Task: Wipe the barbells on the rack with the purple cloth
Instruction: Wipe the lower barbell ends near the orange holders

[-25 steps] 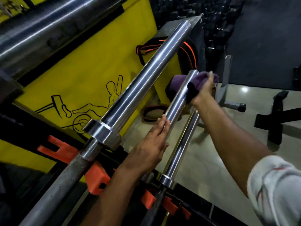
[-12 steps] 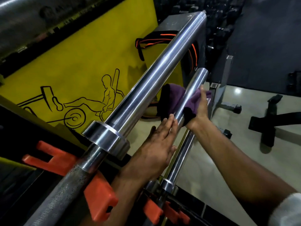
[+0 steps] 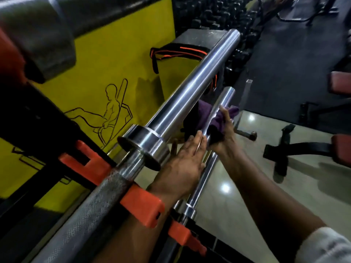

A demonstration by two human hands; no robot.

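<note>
Two chrome barbells lie on orange rack hooks (image 3: 140, 204). The thick upper barbell (image 3: 190, 95) runs from lower left to upper right. Below it lies the thinner lower barbell (image 3: 221, 105). My right hand (image 3: 225, 131) grips the purple cloth (image 3: 209, 116), which is wrapped round the lower barbell's sleeve about midway along. My left hand (image 3: 187, 160) rests flat with straight fingers on the same sleeve, just below the cloth.
A yellow panel (image 3: 114, 63) with a leg-press drawing stands left of the bars. Black-and-orange straps (image 3: 171, 52) hang behind the upper bar. A bench frame (image 3: 284, 149) and red pads stand on the glossy floor at right. Dumbbells fill the dark background.
My right hand has slid the purple cloth down the lower barbell's sleeve, from its far tip towards my left hand. The left hand stays flat on the sleeve.
</note>
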